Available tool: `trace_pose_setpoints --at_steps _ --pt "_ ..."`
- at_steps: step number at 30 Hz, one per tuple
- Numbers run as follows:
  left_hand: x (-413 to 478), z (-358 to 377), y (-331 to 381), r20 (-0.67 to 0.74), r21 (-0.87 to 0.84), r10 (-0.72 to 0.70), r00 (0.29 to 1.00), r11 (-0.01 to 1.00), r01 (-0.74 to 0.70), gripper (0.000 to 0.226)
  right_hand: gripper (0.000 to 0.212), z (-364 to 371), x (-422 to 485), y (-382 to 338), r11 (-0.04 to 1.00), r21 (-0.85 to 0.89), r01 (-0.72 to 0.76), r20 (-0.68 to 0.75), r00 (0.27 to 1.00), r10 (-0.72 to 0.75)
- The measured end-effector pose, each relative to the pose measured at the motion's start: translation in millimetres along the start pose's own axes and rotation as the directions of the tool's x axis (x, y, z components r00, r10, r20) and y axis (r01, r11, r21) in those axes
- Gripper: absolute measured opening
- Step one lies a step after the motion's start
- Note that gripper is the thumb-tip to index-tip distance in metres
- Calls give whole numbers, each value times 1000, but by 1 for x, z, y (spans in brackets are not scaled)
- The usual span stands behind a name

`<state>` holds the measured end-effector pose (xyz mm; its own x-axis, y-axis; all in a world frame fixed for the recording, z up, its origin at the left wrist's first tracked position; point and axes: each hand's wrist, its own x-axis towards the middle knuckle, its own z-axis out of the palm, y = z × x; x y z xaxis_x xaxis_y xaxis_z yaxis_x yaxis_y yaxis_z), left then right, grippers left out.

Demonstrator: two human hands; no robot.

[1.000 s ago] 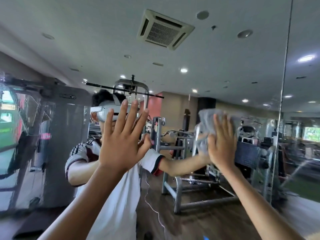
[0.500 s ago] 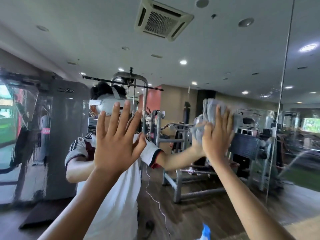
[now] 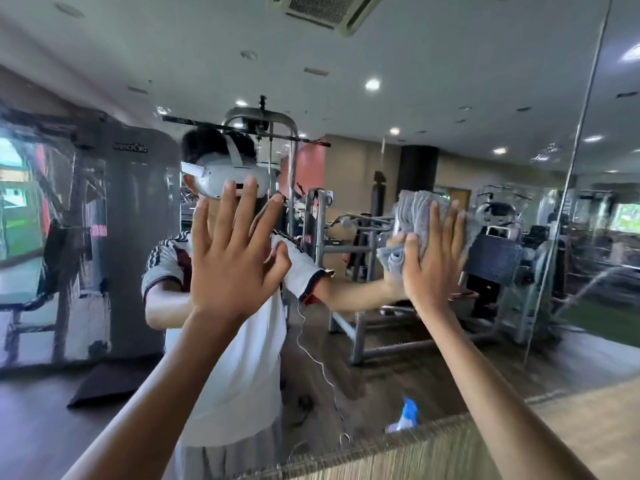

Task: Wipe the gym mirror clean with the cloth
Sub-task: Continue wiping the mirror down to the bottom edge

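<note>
Fingers (image 3: 449, 225) of your right hand (image 3: 433, 268) are lying straight, pressing the grey cloth (image 3: 410, 214) flat against the gym mirror (image 3: 450, 98) right of centre, its long axis running upright. Your left hand (image 3: 235, 261) is spreading open at centre.

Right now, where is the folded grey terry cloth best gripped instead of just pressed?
The folded grey terry cloth lies flat between the right hand's open palm and the wall mirror. Probably pinch its bunched lower corner, sticking out beside the thumb, coming from the left.
</note>
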<state>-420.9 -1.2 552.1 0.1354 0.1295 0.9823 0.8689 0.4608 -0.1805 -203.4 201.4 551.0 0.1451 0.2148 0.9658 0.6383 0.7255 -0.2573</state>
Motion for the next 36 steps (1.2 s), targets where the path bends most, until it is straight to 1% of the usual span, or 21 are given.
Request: trace_pose_setpoints --at_steps 1,3,5,7,8,9,10,12,13,14,16,18,20,22,24,26,28,29,32,34,36 --pt "-2 1 1 -2 -2 -2 1000 1000 2 63 58 2 8 -15 998 20 -60 -23 998 61" --pt "-13 1 2 -12 3 -6 1000 1000 6 63 56 5 1 -39 998 56 -28 -31 999 30" --pt "-27 2 2 -11 20 13 1000 1000 -13 64 55 7 -33 -42 975 82 205 20 978 -208" --pt "-38 2 0 -2 21 33 999 999 -33 65 62 4 -73 -17 867 66 494 87 863 -498" --pt "-41 1 0 -3 19 35 999 999 -35 64 67 0 -85 2 830 50 555 117 823 -557" --pt "-43 1 1 -7 26 29 1000 999 -28 64 69 -3 -88 18 848 36 530 128 839 -529" --pt "-45 2 2 -13 38 16 1000 999 -16 64 67 -5 -83 26 907 30 420 115 900 -421" --pt "-45 3 7 -20 56 -14 1000 998 15 64 62 -2 -54 17 997 80 16 66 998 -21" --pt "-46 3 8 -17 49 -22 1000 999 23 64 62 0 -36 1 978 128 -165 47 986 160" --pt "-47 2 9 -17 35 -22 1000 999 23 64 61 3 -21 -19 953 156 -258 21 966 258" --pt "-51 1 7 -21 13 -13 1000 1000 13 64 60 8 -14 -52 964 163 -208 -27 976 215" --pt "-57 -1 4 -21 -5 1 1000 1000 -1 63 58 9 -37 -65 990 141 11 -15 1000 -9" --pt "-68 -3 1 -7 -15 15 1000 1000 -15 63 58 6 -80 -52 957 130 261 45 962 -268" --pt "-84 -4 0 8 -12 9 1000 1000 -9 64 65 0 -124 -21 904 119 411 107 900 -423" --pt "-99 -5 4 16 -20 -15 1000 1000 16 66 68 -7 -137 13 937 113 330 120 932 -343" --pt "-109 -5 11 14 -9 -47 999 999 47 68 62 -5 -111 26 995 93 42 89 995 -50" --pt "-109 -3 13 13 -9 -57 998 998 58 68 61 -1 -67 14 975 100 -198 67 979 192" --pt "-110 -3 13 17 -17 -55 998 998 55 67 61 2 -50 3 966 108 -233 54 972 229" --pt "-110 -4 11 22 -31 -55 998 998 55 67 60 6 -43 -30 989 107 -97 14 995 96" --pt "-111 -4 10 26 -34 -53 998 998 53 67 59 4 -76 -38 984 128 125 37 991 -130" --pt "-113 -4 8 31 -38 -45 999 998 46 66 59 -1 -125 -21 929 119 351 126 922 -365"
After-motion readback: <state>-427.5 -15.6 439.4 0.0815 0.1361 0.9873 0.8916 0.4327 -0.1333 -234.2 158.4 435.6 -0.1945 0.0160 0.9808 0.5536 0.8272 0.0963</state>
